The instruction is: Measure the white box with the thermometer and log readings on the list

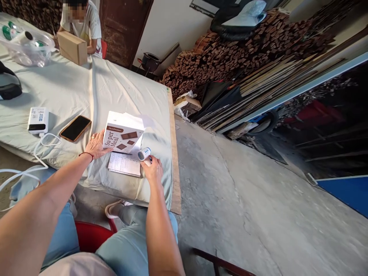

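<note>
A white box printed "Super Meal" with brown chocolate pieces stands on the cloth-covered table, its white top flaps up. My left hand grips its lower left edge, the thumb along the bottom front. Just in front of the box lies a handwritten notebook, partly under it. In my right hand is a small white handheld device with a grey-blue rim and blue marks, perhaps an infrared thermometer. My fingers are closed around its handle, above the notebook's right edge.
Left of the box lie a phone and a white power bank with a cable. Farther back are a clear plastic basin of bottles and a person with a cardboard box. The table's wooden edge runs along the right.
</note>
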`<action>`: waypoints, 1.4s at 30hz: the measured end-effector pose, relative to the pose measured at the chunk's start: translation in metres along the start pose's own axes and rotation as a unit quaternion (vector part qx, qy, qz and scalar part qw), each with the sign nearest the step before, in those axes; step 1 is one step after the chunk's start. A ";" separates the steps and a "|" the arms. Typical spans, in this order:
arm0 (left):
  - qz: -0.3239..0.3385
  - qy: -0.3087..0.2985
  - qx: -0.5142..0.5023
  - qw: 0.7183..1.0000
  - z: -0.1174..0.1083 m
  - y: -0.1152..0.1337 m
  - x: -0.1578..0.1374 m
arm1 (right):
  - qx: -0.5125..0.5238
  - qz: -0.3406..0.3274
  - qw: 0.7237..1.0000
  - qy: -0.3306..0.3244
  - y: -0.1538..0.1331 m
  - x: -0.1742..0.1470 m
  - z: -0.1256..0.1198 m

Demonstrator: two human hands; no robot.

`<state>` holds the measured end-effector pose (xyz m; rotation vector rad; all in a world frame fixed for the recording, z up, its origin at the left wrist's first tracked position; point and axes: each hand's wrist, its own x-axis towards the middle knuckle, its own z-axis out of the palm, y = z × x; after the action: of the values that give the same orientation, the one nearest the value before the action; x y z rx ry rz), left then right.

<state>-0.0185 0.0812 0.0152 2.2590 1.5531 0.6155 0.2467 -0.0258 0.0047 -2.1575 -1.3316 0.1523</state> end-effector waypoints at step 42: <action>-0.070 -0.060 0.191 0.977 0.007 0.025 -0.056 | 0.295 -0.051 0.954 -0.016 -0.012 -0.072 0.045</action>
<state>-0.0119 0.0201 0.0126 2.3672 1.8793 0.1445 0.1848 -0.0638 -0.0403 -1.5849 -1.2175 0.4813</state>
